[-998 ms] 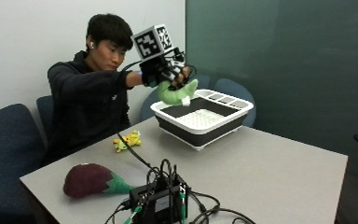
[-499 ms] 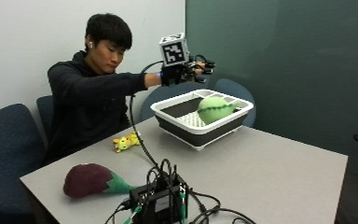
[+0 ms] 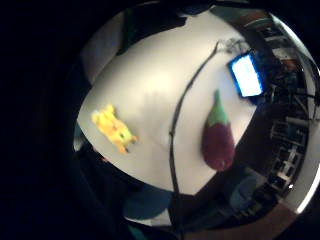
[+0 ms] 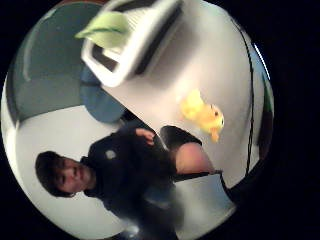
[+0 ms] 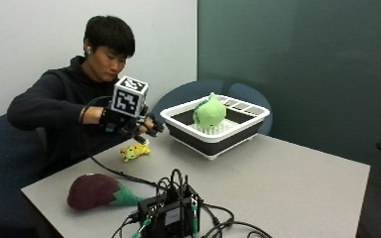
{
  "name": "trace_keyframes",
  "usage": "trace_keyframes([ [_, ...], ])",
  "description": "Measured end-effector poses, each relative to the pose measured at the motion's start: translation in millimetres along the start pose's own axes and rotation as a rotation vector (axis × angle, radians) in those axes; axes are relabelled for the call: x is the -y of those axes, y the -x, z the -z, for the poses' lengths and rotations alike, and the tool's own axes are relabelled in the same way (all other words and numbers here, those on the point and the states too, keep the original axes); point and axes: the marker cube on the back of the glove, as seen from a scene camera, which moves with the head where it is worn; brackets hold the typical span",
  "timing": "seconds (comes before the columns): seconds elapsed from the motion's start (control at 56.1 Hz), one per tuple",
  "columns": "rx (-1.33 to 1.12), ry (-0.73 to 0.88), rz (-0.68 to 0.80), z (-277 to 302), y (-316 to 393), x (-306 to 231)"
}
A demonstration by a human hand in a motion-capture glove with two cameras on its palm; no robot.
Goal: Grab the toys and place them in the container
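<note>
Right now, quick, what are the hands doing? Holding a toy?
Gloved right hand: holds nothing, hovering above the yellow toy; fingers too unclear to call open or closed.
Bare hand: not visible, cannot be told.

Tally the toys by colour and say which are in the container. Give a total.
Green: 1, the green toy, in the container.
Yellow: 1, the yellow toy, on the table.
Purple: 1, the purple eggplant toy, on the table.
Total: 3 toys, 1 in the container.

grey table (image 5: 296,183), black electronics box (image 5: 170,215) with cables, blue chairs (image 5: 5,163)
</note>
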Motion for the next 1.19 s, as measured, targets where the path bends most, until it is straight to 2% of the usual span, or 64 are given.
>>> trace_keyframes([
  [0.107, -0.059, 0.140, 0.053, -43, 4, -2],
  [0.321, -0.140, 0.182, 0.069, -74, 10, 3],
  [0.534, -0.206, 0.090, 0.102, -76, 24, 9],
  [0.641, -0.160, 0.040, 0.139, -68, 31, 12],
  [0.766, -0.125, -0.100, 0.140, -29, 37, 18],
  [0.873, -0.237, -0.263, 0.138, 42, 21, 27],
  [0.926, -0.144, -0.365, 0.062, 84, 38, 32],
  [1.033, 0.049, -0.465, 0.172, 140, 79, 38],
  [1.122, 0.186, -0.516, 0.076, 175, 81, 72],
  [1.194, 0.180, -0.540, 0.035, 176, 94, 98],
])
